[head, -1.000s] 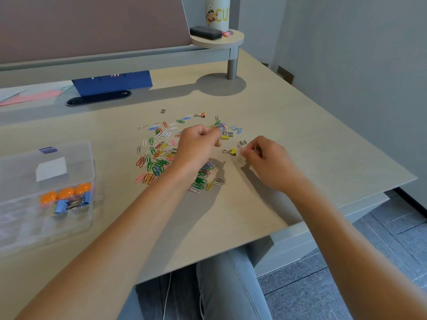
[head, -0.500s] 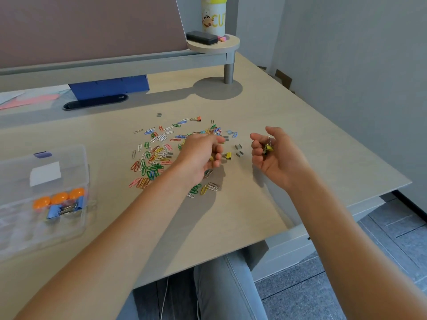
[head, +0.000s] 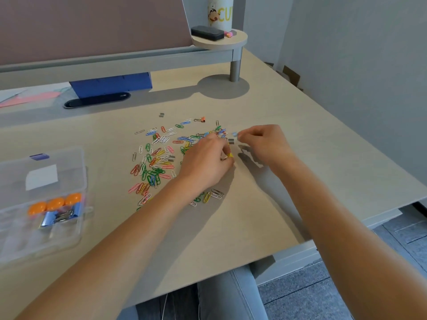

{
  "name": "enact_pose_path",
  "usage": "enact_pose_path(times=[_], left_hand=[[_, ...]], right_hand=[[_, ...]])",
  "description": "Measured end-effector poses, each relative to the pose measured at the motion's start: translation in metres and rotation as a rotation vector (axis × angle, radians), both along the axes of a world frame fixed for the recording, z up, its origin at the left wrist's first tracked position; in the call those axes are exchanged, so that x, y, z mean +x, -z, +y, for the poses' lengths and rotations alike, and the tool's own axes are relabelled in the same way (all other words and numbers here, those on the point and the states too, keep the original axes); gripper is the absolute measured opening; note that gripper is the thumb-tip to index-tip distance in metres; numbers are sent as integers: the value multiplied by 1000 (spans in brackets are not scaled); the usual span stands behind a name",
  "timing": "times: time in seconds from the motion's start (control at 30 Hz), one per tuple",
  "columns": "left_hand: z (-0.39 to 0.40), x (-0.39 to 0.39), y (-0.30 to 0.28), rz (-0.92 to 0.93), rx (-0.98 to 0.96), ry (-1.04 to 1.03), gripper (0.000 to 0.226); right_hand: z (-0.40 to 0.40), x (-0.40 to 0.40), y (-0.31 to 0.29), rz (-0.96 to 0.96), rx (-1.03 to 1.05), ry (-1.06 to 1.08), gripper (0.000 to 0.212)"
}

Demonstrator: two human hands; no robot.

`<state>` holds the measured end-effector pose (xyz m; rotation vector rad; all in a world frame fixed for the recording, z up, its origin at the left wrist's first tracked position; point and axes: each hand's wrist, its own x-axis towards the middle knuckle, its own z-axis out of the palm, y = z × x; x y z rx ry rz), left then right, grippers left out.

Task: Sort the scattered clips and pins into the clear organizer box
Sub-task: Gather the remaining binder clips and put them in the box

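A pale wood-grain worktop [head: 288, 158] is seen from above, its right edge cut on a slant beside a plain grey wall [head: 358, 54]. Coloured paper clips [head: 157, 162] are scattered across its middle, with a small orange binder clip [head: 202, 119] at the heap's 12 o'clock edge and a grey staple block [head: 161, 115] lying apart at 11 o'clock. The left hand [head: 205, 161] is lowered over the heap's 3 o'clock side, fingers curled narrow around a small yellow clip [head: 230, 155]. The right hand [head: 263, 142] is held just beside it at 2 o'clock, fingertips pinched on a small pale blue clip [head: 234, 134]; a grey staple strip [head: 231, 141] lies between the two hands. The clear organizer box [head: 76, 236] is set well apart at the worktop's 9 o'clock edge, its lid raised, with three orange pins [head: 55, 204] and blue binder clips [head: 49, 219] held in one compartment. At 12 o'clock a brown partition panel [head: 92, 24] is mounted on a grey rail, and a round shelf [head: 219, 41] on a metal post carries a black eraser [head: 207, 33] and a yellow-lettered cup [head: 220, 15]. A blue box [head: 111, 84] and a black oval slot [head: 97, 100] are placed under the rail. Grey carpet tiles [head: 312, 294] are visible below the worktop at 5 o'clock.
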<state>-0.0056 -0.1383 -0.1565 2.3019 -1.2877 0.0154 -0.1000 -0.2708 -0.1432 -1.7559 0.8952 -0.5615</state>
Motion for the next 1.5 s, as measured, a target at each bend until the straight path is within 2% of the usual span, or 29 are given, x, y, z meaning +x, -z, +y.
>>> enact_pose_path(times=[0.1, 0.23, 0.37, 0.5, 0.57, 0.63, 0.77, 0.97, 1.1, 1.23, 1.33, 1.5], left_hand=[[10, 12, -5, 210, -177, -110, 12], [20, 29, -17, 463, -351, -254, 9], [24, 40, -20, 676, -404, -287, 16], [24, 48, -20, 1031, -515, -337, 20], [24, 50, -22, 1198, -559, -354, 16], [23, 51, -23, 1268, -564, -360, 10], [20, 51, -20, 1055, -440, -318, 21], [11, 54, -12, 776, -323, -263, 35], [12, 57, -10, 446, -172, -168, 32], [7, 54, -12, 107, 39, -77, 19], [4, 53, -11, 10, 86, -68, 29], [6, 61, -11, -6, 97, -38, 33]], right_hand=[[-5, 19, 11, 181, -333, -36, 13], [0, 32, 15, 297, -526, -36, 24], [4, 42, 16, 397, -593, -32, 30], [5, 45, 14, 454, -609, -64, 25], [6, 45, 15, 472, -632, -84, 21], [7, 45, 16, 466, -635, -95, 18], [6, 42, 18, 365, -553, -84, 15], [5, 37, 18, 320, -581, -84, 12], [0, 26, 14, 242, -546, -33, 15], [0, 21, 16, 271, -615, -77, 8], [1, 25, 18, 339, -713, -138, 17], [-3, 34, 20, 405, -749, -190, 18]])
